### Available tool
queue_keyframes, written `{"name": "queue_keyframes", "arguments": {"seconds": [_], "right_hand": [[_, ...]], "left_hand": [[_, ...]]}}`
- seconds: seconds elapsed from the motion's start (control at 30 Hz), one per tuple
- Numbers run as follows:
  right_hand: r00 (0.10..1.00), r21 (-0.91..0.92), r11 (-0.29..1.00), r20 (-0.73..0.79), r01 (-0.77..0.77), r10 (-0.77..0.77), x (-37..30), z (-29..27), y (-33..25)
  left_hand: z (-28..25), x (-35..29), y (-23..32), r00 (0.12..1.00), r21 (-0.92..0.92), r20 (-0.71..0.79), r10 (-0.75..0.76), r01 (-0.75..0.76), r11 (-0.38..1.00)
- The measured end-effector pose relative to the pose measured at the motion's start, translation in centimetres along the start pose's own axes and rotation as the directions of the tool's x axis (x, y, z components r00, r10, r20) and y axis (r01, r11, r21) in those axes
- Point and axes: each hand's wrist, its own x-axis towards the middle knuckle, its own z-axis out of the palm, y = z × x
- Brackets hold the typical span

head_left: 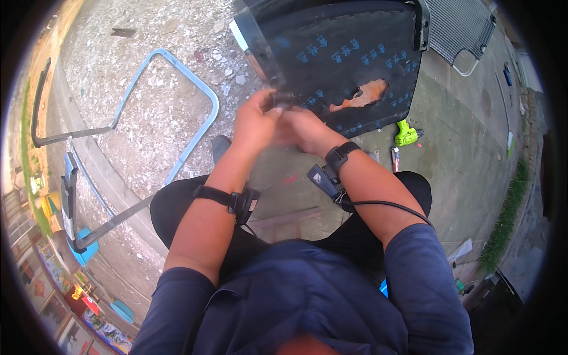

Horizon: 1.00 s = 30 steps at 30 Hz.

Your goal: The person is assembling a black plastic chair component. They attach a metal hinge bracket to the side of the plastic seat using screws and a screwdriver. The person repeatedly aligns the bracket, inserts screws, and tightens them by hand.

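Observation:
A black-covered seat-like panel (361,62) with blue printed marks lies in front of me. Its cover is torn, and an orange-brown patch (370,93) shows through the hole. Along its left side runs a dark metal bar (258,44) with a shiny end. My left hand (254,118) is at the panel's near left corner, fingers closed round a small dark piece (281,98) too blurred to name. Close beside it is my right hand (299,127), its fingers smeared by motion and partly hidden. Whether it grips anything does not show.
Bent metal tube frames (198,89) stand at the left on rubble-strewn ground. A lime-green power drill (406,134) lies right of the panel, near a small red-and-white item (395,158). A grey mesh panel (458,26) is at the far right. A flat strip (290,217) lies between my knees.

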Motion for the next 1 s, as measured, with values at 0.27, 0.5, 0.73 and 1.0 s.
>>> {"name": "queue_keyframes", "arguments": {"seconds": [0.27, 0.5, 0.73, 1.0], "right_hand": [[0.998, 0.381, 0.924, 0.046, 0.018, -0.039, -1.4, -0.4, -0.8], [0.967, 0.182, 0.971, -0.23, 0.157, -0.113, -1.9, -1.5, -2.8], [0.701, -0.417, 0.792, -0.388, 0.447, -0.599, -2.2, -0.1, -7.6], [0.662, -0.656, 0.497, 0.005, 0.568, -0.749, -2.7, 4.5, -7.7]], "left_hand": [[0.7, -0.3, 0.2, 0.999, -0.121, -0.006, -0.053, 0.052, 0.991], [0.7, -0.5, 0.2, 0.995, -0.105, -0.012, -0.101, 0.099, 0.99], [-0.8, 0.6, 2.5, 0.983, -0.188, -0.13, -0.128, 0.103, 0.977], [-2.5, 0.2, 4.6, 0.982, -0.248, -0.183, -0.046, -0.001, 0.969]]}}
